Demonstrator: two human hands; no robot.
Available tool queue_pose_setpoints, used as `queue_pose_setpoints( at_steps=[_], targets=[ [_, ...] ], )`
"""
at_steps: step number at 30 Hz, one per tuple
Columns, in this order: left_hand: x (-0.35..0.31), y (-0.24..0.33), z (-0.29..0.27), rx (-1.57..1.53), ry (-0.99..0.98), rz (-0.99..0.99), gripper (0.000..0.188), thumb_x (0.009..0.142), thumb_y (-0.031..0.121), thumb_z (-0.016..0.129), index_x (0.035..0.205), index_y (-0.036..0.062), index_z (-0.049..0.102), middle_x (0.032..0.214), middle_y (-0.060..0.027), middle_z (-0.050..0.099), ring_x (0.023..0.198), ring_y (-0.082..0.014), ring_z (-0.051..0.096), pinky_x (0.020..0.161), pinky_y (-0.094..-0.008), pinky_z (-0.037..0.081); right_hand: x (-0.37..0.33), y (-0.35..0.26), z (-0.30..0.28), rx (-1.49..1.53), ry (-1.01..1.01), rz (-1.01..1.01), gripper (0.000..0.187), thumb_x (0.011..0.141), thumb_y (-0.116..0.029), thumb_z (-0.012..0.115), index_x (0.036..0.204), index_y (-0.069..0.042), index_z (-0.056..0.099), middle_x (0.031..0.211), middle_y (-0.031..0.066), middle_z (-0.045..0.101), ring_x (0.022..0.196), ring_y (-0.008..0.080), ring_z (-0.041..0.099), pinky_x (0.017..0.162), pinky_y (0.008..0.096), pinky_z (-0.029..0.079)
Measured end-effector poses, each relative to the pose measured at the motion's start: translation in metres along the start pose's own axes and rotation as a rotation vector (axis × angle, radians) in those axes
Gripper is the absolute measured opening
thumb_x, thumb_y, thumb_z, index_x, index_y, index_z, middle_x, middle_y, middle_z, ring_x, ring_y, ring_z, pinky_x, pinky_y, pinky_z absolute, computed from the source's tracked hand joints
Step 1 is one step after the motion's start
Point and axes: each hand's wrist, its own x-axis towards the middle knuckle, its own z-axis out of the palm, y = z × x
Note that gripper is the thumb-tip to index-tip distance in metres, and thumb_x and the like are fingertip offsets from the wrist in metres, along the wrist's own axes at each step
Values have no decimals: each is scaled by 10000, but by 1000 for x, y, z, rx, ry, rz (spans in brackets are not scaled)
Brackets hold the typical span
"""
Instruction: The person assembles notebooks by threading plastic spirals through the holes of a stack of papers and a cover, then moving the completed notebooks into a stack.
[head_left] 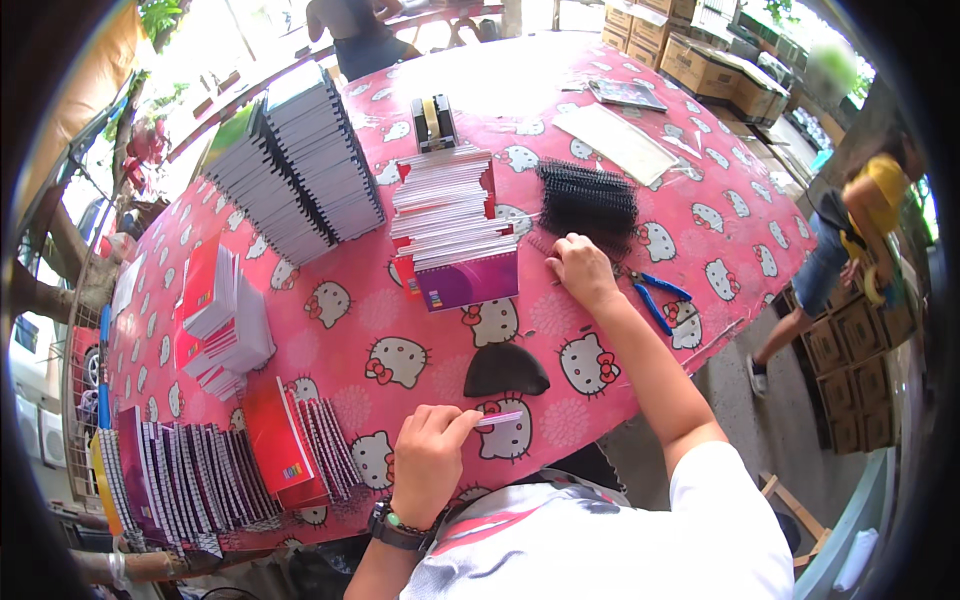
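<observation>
While the left hand (430, 462) sat curled at the table's near edge, its fingers were pinched shut on a thin pink strip (500, 419) that poked out to the right. Just beyond it lay a dark half-round piece (505, 370) on the pink cartoon-cat tablecloth (720, 190). Further in, the right hand (582, 270) was reaching toward the middle of the table, fingers bent down on the cloth just beside a pile of black binding combs (588, 203); whether it gripped one, I couldn't tell. Blue-handled pliers (655, 296) lay to its right, near the right edge. A fanned stack of booklets (455, 230) stood left of that hand, with a tape dispenser (433, 121) behind.
</observation>
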Motion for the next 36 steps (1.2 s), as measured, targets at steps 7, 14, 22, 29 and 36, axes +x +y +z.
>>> queue_pose_setpoints(
  at_steps=[7,14,22,29,36],
  targets=[
    [-5,-1,17,-66,89,-34,225,754,71,678,975,101,653,848,-33,608,820,-220,565,786,-351,374,-43,-58,-76,678,-13,-101,337,884,-94,570,1208,-18,517,954,183,607,878,318,612,767,372,492],
    [-8,1,27,-42,173,-77,202,744,162,717,937,127,673,819,3,605,785,-184,557,750,-340,350,-122,-81,-92,848,-352,-257,243,816,-18,656,1056,-59,651,856,86,603,754,194,630,660,297,510],
    [-6,4,32,-24,215,-124,172,746,180,721,893,121,655,835,-5,605,819,-190,563,776,-353,347,-143,-82,-75,949,-200,-142,233,732,24,728,945,-43,660,892,55,584,759,120,599,627,251,480],
    [-2,9,28,-40,213,-156,184,733,187,731,890,126,659,890,-2,612,877,-187,552,805,-364,333,-137,-83,-71,846,-137,-300,267,668,78,677,884,-71,628,862,59,562,814,222,557,751,341,441],
    [0,4,32,-22,163,-174,190,729,196,730,887,136,645,879,15,596,881,-167,542,830,-374,316,-136,-82,-60,672,7,-494,359,646,80,666,948,-104,601,859,45,522,805,242,498,760,354,419]
  ],
)
